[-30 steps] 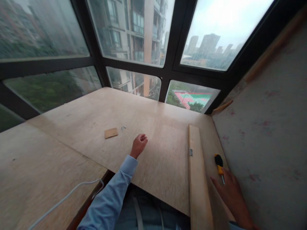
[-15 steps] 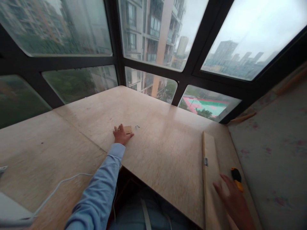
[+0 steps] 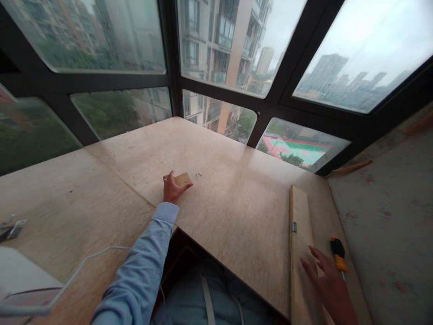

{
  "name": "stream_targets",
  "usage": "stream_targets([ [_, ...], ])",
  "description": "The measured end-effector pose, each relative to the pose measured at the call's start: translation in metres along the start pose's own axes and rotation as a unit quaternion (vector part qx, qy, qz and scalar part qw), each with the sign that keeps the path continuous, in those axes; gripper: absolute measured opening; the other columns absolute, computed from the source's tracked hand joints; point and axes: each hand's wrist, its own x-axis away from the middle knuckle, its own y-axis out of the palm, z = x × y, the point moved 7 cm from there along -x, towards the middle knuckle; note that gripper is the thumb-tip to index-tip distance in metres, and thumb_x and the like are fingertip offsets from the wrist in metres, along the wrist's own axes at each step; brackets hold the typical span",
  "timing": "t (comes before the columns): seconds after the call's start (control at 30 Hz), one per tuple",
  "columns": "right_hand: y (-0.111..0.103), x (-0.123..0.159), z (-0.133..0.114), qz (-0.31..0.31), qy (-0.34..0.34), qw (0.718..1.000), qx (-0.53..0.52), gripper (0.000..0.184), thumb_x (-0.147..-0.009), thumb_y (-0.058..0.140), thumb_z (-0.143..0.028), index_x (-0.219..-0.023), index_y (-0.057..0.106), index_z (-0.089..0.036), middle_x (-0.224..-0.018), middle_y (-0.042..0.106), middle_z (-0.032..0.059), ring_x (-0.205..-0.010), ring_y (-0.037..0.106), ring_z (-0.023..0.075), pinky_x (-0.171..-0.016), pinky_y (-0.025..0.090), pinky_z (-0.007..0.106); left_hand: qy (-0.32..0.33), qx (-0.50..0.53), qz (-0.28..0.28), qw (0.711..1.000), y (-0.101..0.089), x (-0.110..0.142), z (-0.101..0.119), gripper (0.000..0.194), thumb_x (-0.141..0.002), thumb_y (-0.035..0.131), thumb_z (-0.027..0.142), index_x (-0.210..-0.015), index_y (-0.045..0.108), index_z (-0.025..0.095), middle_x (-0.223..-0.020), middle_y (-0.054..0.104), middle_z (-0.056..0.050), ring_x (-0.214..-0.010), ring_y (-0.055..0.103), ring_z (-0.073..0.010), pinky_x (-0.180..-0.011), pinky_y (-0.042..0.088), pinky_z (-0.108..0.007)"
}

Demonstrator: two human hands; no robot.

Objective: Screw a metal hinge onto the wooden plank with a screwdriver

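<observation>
My left hand (image 3: pixel 173 188) grips a small wooden block (image 3: pixel 183 179) between thumb and fingers, at the middle of the plywood tabletop (image 3: pixel 223 203). Just right of the block lie a few small metal pieces (image 3: pixel 198 175), perhaps screws, too small to make out. At the right, my right hand (image 3: pixel 326 275) hovers over or rests on a long wooden board (image 3: pixel 300 216), its fingers apart and holding nothing. A small metal fitting (image 3: pixel 294 226) sits on the board's left edge. Beside that hand lies a screwdriver (image 3: pixel 338 255) with a black and orange handle.
A papered wall (image 3: pixel 382 225) bounds the right side, and dark-framed windows (image 3: pixel 216 83) stand behind the tabletop. On the left are a white object (image 3: pixel 23 275) with a white cable (image 3: pixel 86 258) and some metal hardware (image 3: pixel 15 229). A dark opening (image 3: pixel 184 243) lies before my lap.
The block in my left hand has turned; its face with small holes no longer shows. My right hand stays over the board. The whole view has shifted slightly, showing more at the left.
</observation>
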Motion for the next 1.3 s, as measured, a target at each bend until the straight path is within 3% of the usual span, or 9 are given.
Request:
stream_targets([
  [0.13,0.002,0.005,-0.003,-0.007,-0.005,1.000,0.001,0.060,-0.082,0.048,-0.064,-0.119,0.058,-0.018,-0.122,0.064,0.0157,-0.109,0.064,0.0336,-0.096,0.050,0.051,-0.011,0.071,0.058,0.996,-0.008,0.008,0.002,0.102,-0.054,0.081,0.065,-0.132,0.044,0.012,-0.113,0.051,-0.014,-0.109,0.052,-0.0303,-0.097,0.045,-0.047],
  [0.23,0.000,0.008,-0.002,-0.004,-0.003,1.000,-0.006,0.061,-0.082,0.049,-0.065,-0.118,0.058,-0.017,-0.121,0.065,0.0159,-0.109,0.063,0.0338,-0.096,0.050,0.052,-0.022,0.120,0.064,0.990,-0.006,0.015,0.010,0.102,-0.050,0.080,0.069,-0.130,0.047,0.015,-0.114,0.049,-0.014,-0.107,0.053,-0.0294,-0.091,0.050,-0.047],
  [0.43,-0.005,0.011,0.005,0.012,-0.023,0.999,-0.030,0.058,-0.085,0.049,-0.062,-0.120,0.058,-0.018,-0.124,0.063,0.0166,-0.111,0.062,0.0335,-0.096,0.050,0.054,0.030,0.179,0.032,0.983,0.012,0.037,0.061,0.100,-0.053,0.079,0.069,-0.131,0.046,0.016,-0.117,0.048,-0.014,-0.108,0.054,-0.0285,-0.088,0.052,-0.046],
  [0.57,-0.006,0.011,0.003,0.003,-0.043,0.998,-0.035,0.051,-0.089,0.049,-0.056,-0.121,0.058,-0.018,-0.125,0.063,0.0162,-0.117,0.060,0.0316,-0.100,0.048,0.053,0.120,0.183,-0.018,0.976,0.038,0.064,0.120,0.094,-0.057,0.081,0.064,-0.131,0.045,0.018,-0.118,0.049,-0.013,-0.112,0.052,-0.0296,-0.091,0.050,-0.047],
  [0.7,-0.006,0.011,-0.006,-0.023,-0.054,0.997,-0.048,0.048,-0.092,0.050,-0.048,-0.129,0.056,-0.018,-0.131,0.061,0.0148,-0.123,0.056,0.0285,-0.106,0.044,0.051,0.196,0.185,-0.106,0.957,0.076,0.105,0.182,0.093,-0.060,0.083,0.057,-0.134,0.042,0.020,-0.121,0.049,-0.014,-0.116,0.051,-0.0310,-0.093,0.049,-0.048],
  [0.9,-0.011,0.010,-0.013,-0.033,-0.058,0.995,-0.078,0.043,-0.093,0.052,-0.040,-0.131,0.055,-0.020,-0.135,0.058,0.0137,-0.127,0.054,0.0274,-0.109,0.042,0.050,0.235,0.207,-0.222,0.923,0.131,0.166,0.251,0.097,-0.060,0.084,0.055,-0.137,0.037,0.018,-0.128,0.045,-0.016,-0.122,0.048,-0.0309,-0.104,0.043,-0.050],
  [1.1,-0.021,-0.005,-0.015,-0.030,-0.067,0.993,-0.095,0.038,-0.093,0.053,-0.036,-0.129,0.056,-0.023,-0.134,0.059,0.0120,-0.128,0.053,0.0263,-0.110,0.042,0.050,0.229,0.216,-0.309,0.897,0.174,0.200,0.282,0.099,-0.062,0.083,0.054,-0.140,0.033,0.019,-0.134,0.041,-0.016,-0.129,0.044,-0.0334,-0.107,0.040,-0.053],
  [1.3,-0.019,-0.035,-0.025,-0.050,-0.081,0.992,-0.085,0.040,-0.092,0.054,-0.034,-0.131,0.055,-0.025,-0.140,0.053,0.0121,-0.132,0.049,0.0258,-0.112,0.040,0.049,0.238,0.198,-0.317,0.897,0.191,0.205,0.292,0.100,-0.065,0.081,0.054,-0.143,0.031,0.019,-0.136,0.039,-0.018,-0.129,0.045,-0.0340,-0.107,0.041,-0.052],
])
